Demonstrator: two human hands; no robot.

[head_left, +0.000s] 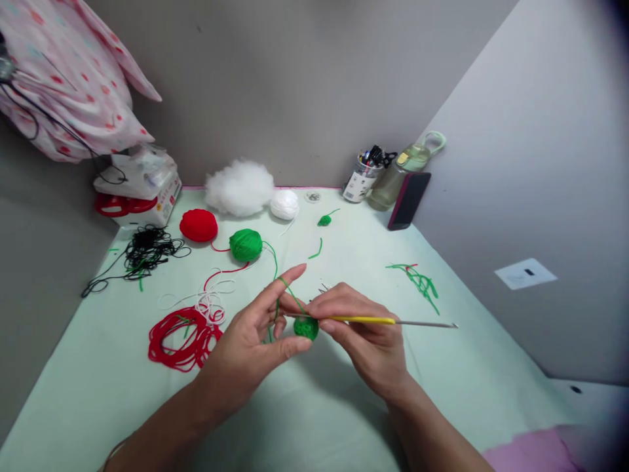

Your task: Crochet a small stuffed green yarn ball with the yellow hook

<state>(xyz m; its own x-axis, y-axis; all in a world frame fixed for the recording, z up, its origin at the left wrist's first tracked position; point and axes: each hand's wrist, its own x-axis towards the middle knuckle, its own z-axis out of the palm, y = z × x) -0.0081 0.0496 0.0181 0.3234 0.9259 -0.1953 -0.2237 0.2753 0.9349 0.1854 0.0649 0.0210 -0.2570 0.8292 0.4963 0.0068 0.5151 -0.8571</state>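
Note:
A small green crocheted piece (305,328) is held between the thumb and fingers of my left hand (263,328). Green yarn passes over that hand's raised index finger and runs back to a green yarn ball (246,245) on the table. My right hand (361,328) grips a crochet hook (366,319) by its yellow handle. One metal end of the hook points right; its other end meets the green piece, where my fingers partly hide it. Both hands are close together above the table.
On the pale green table (472,400) lie a red yarn ball (198,225), a red yarn coil (171,337), tangled black yarn (150,248), stuffing (240,189) and a white ball (284,204). Behind stand a pen cup (362,180), a bottle (393,180) and a phone (409,201).

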